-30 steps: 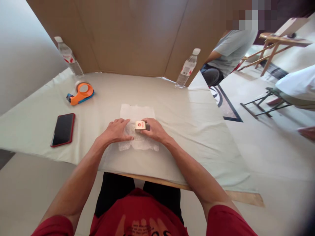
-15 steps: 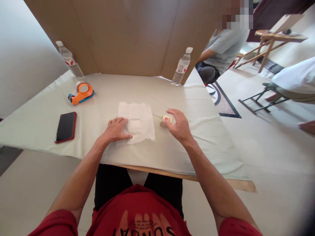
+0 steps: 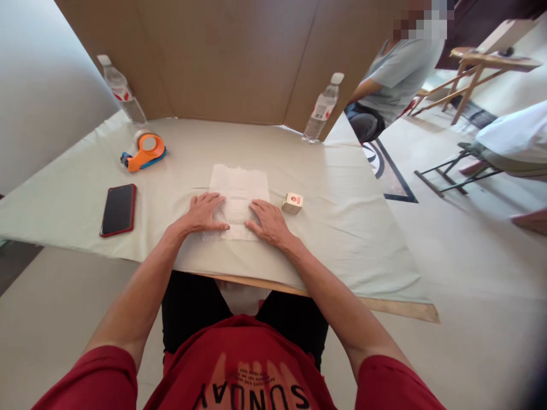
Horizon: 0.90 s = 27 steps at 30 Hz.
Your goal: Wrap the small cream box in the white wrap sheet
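Observation:
A translucent white sheet of bubble wrap (image 3: 239, 185) lies flat on the table in front of me. My left hand (image 3: 204, 214) rests on its left side, palm down, thumb apart from the fingers. On its right side lies my right hand (image 3: 270, 223), also palm down with the thumb spread away. Both hands press on the sheet and grip nothing. Just beyond my right hand stands a small cream box (image 3: 293, 203) with a red mark on top, apart from the fingers.
An orange tape dispenser (image 3: 145, 154) and a dark phone in a red case (image 3: 118, 210) lie on the left. Two water bottles (image 3: 122, 91) (image 3: 323, 108) stand against the brown cardboard screen (image 3: 226, 62). A seated person (image 3: 397, 74) is beyond the table's right edge.
My right hand has left the small box and moved left onto the bubble wrap. The box now stands by itself. My left hand stays on the sheet, which looks flatter.

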Motion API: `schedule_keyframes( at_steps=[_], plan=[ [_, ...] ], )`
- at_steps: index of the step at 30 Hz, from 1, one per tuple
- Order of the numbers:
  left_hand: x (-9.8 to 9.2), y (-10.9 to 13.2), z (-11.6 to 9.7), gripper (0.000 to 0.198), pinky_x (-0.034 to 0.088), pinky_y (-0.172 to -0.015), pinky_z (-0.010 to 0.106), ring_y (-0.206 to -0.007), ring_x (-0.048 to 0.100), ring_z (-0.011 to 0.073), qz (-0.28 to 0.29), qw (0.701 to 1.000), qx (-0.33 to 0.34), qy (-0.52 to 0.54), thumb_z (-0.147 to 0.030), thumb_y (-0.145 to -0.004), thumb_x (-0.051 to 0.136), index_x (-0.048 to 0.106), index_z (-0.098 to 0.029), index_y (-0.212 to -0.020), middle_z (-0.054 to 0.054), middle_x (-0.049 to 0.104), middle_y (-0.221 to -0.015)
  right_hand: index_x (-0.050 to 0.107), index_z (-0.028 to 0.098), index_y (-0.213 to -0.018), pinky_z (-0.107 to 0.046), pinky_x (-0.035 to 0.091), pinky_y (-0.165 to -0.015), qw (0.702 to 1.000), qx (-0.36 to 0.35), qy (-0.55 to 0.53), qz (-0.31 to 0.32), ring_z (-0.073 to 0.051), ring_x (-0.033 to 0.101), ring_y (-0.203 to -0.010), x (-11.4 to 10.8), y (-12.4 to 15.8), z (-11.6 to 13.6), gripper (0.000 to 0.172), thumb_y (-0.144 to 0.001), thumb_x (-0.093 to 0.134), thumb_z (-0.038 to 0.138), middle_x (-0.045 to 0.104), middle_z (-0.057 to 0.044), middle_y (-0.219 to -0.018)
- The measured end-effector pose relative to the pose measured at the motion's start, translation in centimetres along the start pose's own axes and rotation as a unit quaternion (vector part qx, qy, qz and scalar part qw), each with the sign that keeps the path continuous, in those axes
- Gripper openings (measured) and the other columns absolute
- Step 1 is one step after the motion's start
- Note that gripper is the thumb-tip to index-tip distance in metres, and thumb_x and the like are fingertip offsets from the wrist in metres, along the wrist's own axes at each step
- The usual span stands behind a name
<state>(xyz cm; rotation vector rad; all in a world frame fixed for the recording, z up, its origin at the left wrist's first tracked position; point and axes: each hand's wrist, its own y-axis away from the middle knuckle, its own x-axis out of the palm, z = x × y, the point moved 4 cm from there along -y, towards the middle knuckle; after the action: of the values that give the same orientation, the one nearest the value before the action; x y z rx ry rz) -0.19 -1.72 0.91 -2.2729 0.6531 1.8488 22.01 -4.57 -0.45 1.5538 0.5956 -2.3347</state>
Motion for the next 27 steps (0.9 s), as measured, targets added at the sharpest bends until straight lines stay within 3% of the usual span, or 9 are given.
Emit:
schedule_keyframes(
  at_steps=[6, 12, 27],
  plan=[
    [0.6, 2.1, 1.6, 0.088, 0.020, -0.123, 0.050, -0.151, 0.026, 0.0366, -0.065, 0.997, -0.028, 0.038, -0.068, -0.079, 0.059, 0.044, -0.015, -0.148, 0.019, 0.033, -0.161, 0.055, 0.015, -0.139, -0.049, 0.036, -0.115, 1.000, 0.004, -0.010, -0.004, -0.031, 0.045, -0.140, 0.4, -0.4, -0.2, 0.056, -0.094, 0.052, 0.048, 0.051, -0.016, -0.150],
    [1.5, 4.6, 2.4, 0.080, 0.020, -0.121, 0.055, -0.150, 0.026, 0.0393, -0.089, 0.995, -0.039, 0.031, -0.068, -0.078, 0.058, 0.051, -0.022, -0.143, 0.013, 0.037, -0.159, 0.057, 0.016, -0.137, -0.051, 0.035, -0.115, 1.000, 0.000, -0.012, -0.006, -0.033, 0.046, -0.139, 0.7, -0.6, -0.4, 0.055, -0.093, 0.049, 0.048, 0.052, -0.016, -0.150],
    [1.5, 5.2, 2.1, 0.075, 0.016, -0.122, 0.051, -0.149, 0.026, 0.0366, -0.120, 0.991, -0.045, 0.024, -0.062, -0.080, 0.057, 0.052, -0.021, -0.142, 0.013, 0.038, -0.159, 0.056, 0.014, -0.136, -0.052, 0.034, -0.115, 1.000, 0.004, 0.004, -0.003, -0.034, 0.044, -0.140, 0.9, -0.9, 0.0, 0.054, -0.093, 0.050, 0.046, 0.050, -0.017, -0.151]
  ],
)
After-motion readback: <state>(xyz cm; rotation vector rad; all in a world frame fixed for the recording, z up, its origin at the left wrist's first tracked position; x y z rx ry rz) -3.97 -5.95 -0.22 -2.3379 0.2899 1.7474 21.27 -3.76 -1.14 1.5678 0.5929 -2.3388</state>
